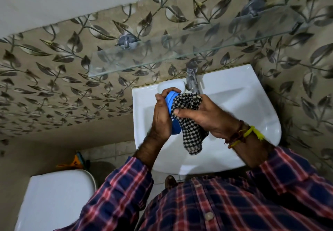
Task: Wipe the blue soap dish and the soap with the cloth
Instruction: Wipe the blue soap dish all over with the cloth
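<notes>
Over the white sink (252,104), my left hand (161,117) grips the blue soap dish (171,99), tilted on its edge. My right hand (203,115) holds a black-and-white checked cloth (189,122) pressed against the dish's open side. One end of the cloth hangs down toward the basin. The cloth and my fingers cover most of the dish. No soap shows in the frame.
A chrome tap (191,77) stands right behind my hands. A glass shelf (180,50) juts from the leaf-patterned tiled wall above the sink. A white toilet lid (54,200) lies lower left, with an orange and teal object (75,162) on the floor behind it.
</notes>
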